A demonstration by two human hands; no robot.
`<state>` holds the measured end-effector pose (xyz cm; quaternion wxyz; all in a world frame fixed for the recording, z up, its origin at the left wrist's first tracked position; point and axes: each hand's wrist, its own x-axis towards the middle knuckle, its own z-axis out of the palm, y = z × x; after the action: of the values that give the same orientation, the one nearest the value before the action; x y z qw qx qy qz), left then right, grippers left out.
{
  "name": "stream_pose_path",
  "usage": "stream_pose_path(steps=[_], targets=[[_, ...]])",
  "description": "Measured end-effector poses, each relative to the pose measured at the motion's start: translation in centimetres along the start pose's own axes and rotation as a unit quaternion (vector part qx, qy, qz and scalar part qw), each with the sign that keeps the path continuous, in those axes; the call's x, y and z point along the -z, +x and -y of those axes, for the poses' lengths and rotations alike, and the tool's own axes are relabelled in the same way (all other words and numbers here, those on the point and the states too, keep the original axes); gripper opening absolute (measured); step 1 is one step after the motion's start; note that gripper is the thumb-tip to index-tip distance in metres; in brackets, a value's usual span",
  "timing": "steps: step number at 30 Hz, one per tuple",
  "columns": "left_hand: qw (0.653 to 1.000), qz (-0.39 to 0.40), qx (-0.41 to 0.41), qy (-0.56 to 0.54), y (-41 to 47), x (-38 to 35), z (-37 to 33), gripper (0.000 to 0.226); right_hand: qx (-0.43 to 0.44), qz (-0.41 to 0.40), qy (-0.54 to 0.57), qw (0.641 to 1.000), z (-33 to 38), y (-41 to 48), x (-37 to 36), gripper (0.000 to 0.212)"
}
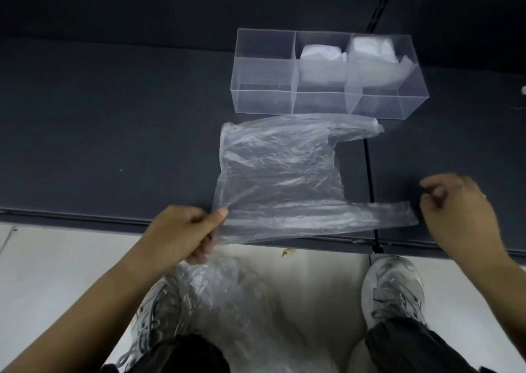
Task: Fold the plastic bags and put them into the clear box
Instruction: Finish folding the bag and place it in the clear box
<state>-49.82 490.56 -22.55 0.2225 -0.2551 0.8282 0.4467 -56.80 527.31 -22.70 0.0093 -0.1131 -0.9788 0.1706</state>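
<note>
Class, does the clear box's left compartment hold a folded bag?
No, the left compartment of the clear box is empty; folded bags occupy the other two.

The person wore 2 grey-and-white laced sneakers [392,290] and dark trousers [412,347]; both forearms [99,296] were bare.

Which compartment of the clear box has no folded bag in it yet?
The left compartment of the clear box: it is bare, while the middle bag and right bag sit in the other two.
</note>
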Motion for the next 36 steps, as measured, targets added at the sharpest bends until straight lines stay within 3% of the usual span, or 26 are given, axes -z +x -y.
stream_pose_path(steps=[1, 2, 4, 5, 7, 10, 12, 14, 20, 23, 26, 29, 32, 36], targets=[[0.985, -0.084, -0.053, 0.138, 0.2, 0.4, 0.1, 0.049, 0.036, -0.027, 0.015, 0.999, 1.4, -0.1, -0.1, 0.024], [0.95, -0.185, -0.117, 0.223, 0.6, 0.7, -0.3, 0.047, 0.085, -0.042, 0.033, 0.995, 3.1, -0.2, -0.3, 0.025], [0.89, -0.298, -0.259, 0.23, 1.7, 0.7, -2.1, 0.027, 0.195, -0.019, 0.068, 0.978, 7.2, -0.4, -1.2, 0.029], [0.87, -0.298, -0.319, 0.231, 2.8, 0.2, -3.1, 0.017, 0.245, 0.015, 0.082, 0.966, 9.4, -0.5, -1.9, 0.032], [0.852, -0.235, -0.375, 0.281, 5.4, -1.0, -4.7, 0.03, 0.333, 0.092, 0.079, 0.935, 13.7, -0.6, -3.9, 0.042], [0.843, -0.156, -0.348, 0.38, 8.5, -2.2, -4.9, 0.052, 0.401, 0.146, 0.009, 0.905, 17.4, 0.2, -7.7, 0.054], [0.832, -0.14, -0.313, 0.436, 10.0, -2.2, -3.3, 0.065, 0.377, 0.165, -0.045, 0.91, 17.0, 1.6, -9.6, 0.061], [0.844, -0.142, -0.282, 0.433, 10.7, -1.6, -1.9, 0.079, 0.319, 0.167, -0.09, 0.928, 14.6, 3.2, -10.2, 0.067], [0.845, -0.156, -0.255, 0.444, 11.3, 0.2, -0.3, 0.086, 0.133, 0.07, -0.095, 0.984, 5.4, 5.3, -7.3, 0.066], [0.854, -0.162, -0.24, 0.433, 11.0, 0.0, -0.6, 0.088, 0.05, -0.001, 0.008, 0.999, 3.3, 5.9, -5.5, 0.049], [0.887, -0.185, -0.237, 0.35, 10.5, -0.3, -1.6, 0.088, -0.014, -0.05, 0.188, 0.981, 4.1, 7.2, -4.2, 0.025], [0.862, -0.197, -0.322, 0.338, 10.3, -1.0, -3.3, 0.076, -0.036, -0.092, 0.238, 0.966, 5.0, 8.4, -3.6, 0.005], [0.84, -0.172, -0.359, 0.369, 10.8, -1.7, -5.1, 0.065, -0.088, -0.116, 0.191, 0.971, 3.9, 9.6, -3.7, 0.019], [0.823, -0.11, -0.341, 0.44, 12.4, -2.6, -5.2, 0.071, -0.152, -0.064, 0.1, 0.981, 2.8, 10.3, -4.0, 0.041]])
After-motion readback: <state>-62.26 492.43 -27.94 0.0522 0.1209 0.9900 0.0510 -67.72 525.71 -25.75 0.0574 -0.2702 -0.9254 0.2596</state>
